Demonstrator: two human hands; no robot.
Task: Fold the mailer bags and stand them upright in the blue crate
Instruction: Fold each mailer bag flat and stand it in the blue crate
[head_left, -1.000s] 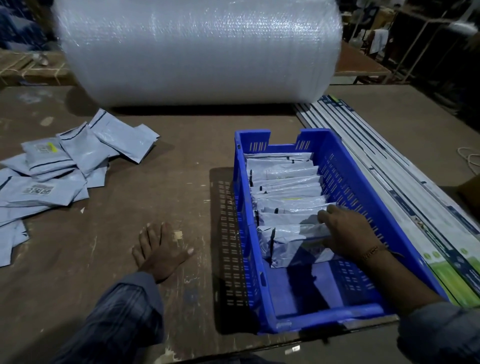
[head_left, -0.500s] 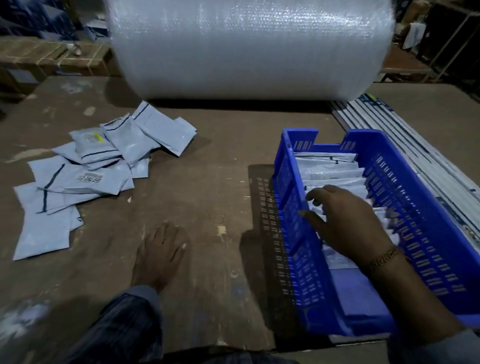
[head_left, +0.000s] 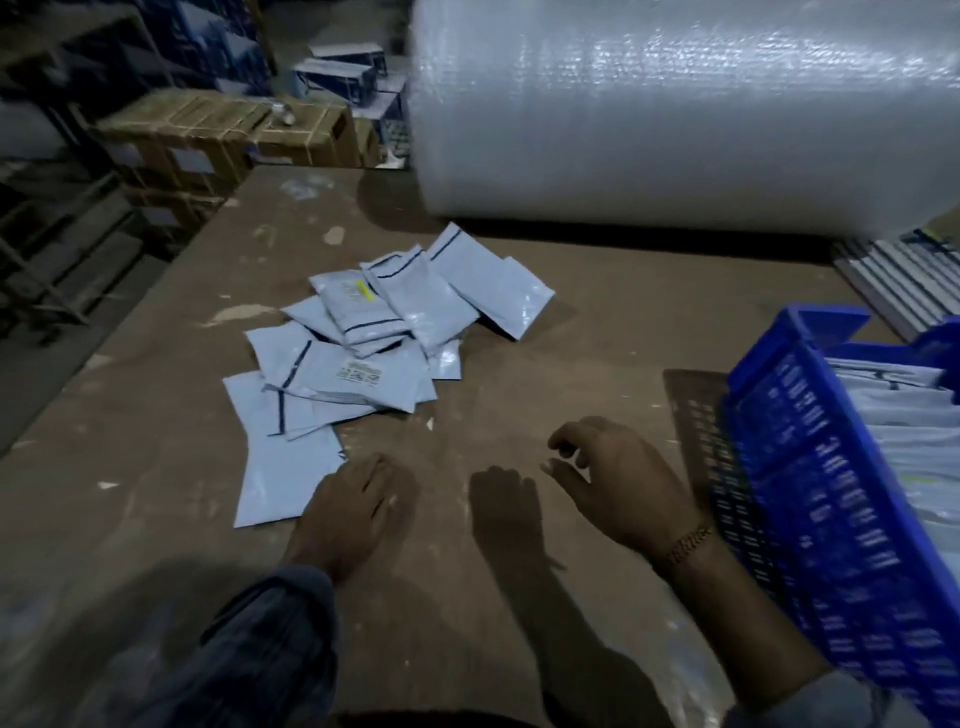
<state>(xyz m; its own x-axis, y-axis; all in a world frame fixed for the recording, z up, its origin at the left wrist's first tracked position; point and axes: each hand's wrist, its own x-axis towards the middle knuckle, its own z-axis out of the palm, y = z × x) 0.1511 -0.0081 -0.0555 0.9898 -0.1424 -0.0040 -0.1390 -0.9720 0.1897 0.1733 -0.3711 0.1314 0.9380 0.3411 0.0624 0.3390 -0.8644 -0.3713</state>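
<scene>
A dim storeroom's worn brown table (head_left: 519, 322) is seen from above. Nearest, the left hand (head_left: 348, 509) is laid flat, fingers straight, touching the closest of the loose mailer bags (head_left: 358, 332); the right hand (head_left: 618, 478) is held above the table, fingers loosely curled, empty. The slick, overlapping grey bags (some labelled) could be dragged askew or lifted in pairs. The blue crate (head_left: 810, 478), at right, is already lined with folded bags.

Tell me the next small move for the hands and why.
Probably pick up the nearest mailer bag with the left hand, which already rests by its edge. The right hand hovers empty, and unfolded bags lie outside the blue crate.
</scene>
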